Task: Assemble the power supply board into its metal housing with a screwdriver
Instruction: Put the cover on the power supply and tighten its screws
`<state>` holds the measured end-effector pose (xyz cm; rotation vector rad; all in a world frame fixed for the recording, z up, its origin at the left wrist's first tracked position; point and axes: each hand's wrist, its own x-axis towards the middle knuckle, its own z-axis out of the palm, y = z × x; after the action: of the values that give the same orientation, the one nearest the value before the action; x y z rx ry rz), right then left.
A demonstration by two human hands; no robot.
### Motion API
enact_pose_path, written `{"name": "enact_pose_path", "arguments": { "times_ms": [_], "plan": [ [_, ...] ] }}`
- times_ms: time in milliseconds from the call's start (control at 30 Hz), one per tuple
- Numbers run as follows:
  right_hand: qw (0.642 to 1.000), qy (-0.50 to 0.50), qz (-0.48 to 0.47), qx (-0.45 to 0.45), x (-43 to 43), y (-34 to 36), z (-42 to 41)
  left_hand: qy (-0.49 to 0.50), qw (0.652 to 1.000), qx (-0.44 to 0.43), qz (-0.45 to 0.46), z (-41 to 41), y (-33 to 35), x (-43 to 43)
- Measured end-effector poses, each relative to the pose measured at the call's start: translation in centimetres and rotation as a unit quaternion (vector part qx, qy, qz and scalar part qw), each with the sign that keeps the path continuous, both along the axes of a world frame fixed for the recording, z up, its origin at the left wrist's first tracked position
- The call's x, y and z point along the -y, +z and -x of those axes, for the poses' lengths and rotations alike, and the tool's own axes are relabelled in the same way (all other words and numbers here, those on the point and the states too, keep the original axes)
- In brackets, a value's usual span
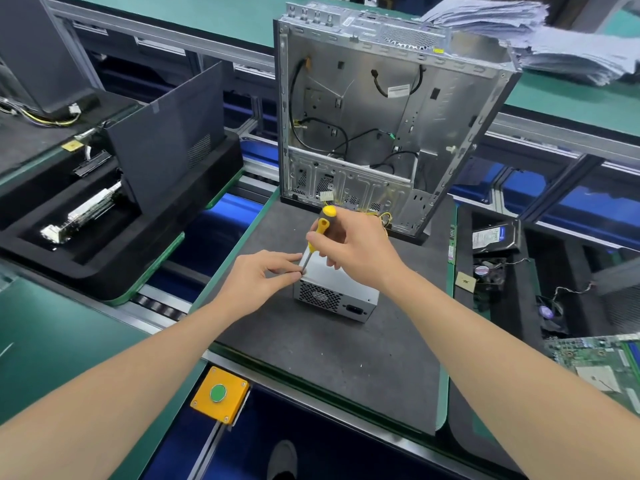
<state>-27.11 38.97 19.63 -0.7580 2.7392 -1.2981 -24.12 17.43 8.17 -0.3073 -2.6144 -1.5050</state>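
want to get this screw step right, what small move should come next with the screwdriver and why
Probably press the tip down and start turning. The right hand grips the handle of the tilted screwdriver, and the left hand pinches its tip at the top edge of the metal housing, so it looks lined up. The screw itself is too small to see.

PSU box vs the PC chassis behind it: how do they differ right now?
The power supply box is far smaller than the PC chassis. The box lies flat and closed; the chassis stands upright, open side to the camera, cables loose inside. The right hand holds a screwdriver at the box's corner, left hand pinching its tip; the chassis is untouched. Both are bare silver metal on one dark mat.
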Motion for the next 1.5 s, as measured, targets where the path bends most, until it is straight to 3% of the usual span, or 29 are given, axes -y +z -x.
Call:
{"name": "enact_pose_path", "arguments": {
  "times_ms": [567,733,867,1067,1233,1333,1500],
  "plan": [
    [0.972,0.16,-0.173,-0.013,1.4,2.9,1.4,-0.026,0.997,0.063,-0.026,1.2,0.2,1.0],
    [0.977,0.094,-0.188,-0.036,2.3,2.8,1.1,-0.04,0.997,0.058,-0.011,1.1,0.7,1.0],
    [0.993,0.046,-0.113,0.004,2.9,2.4,0.4,-0.039,0.997,0.062,0.0,1.0,1.1,0.9],
    [0.985,-0.031,-0.157,-0.056,2.8,1.8,1.0,-0.031,0.998,-0.004,0.046,1.1,2.2,0.0],
    [0.984,0.122,-0.107,-0.07,1.7,3.7,1.1,-0.083,0.989,-0.057,0.111,1.3,3.0,0.0],
    [0.964,0.196,-0.164,-0.079,1.6,4.6,1.5,-0.09,0.986,-0.051,0.131,1.3,3.2,0.1],
    [0.962,0.062,-0.239,-0.119,3.0,3.9,1.7,-0.054,0.994,-0.025,0.087,0.9,3.3,0.0]
  ]
}}
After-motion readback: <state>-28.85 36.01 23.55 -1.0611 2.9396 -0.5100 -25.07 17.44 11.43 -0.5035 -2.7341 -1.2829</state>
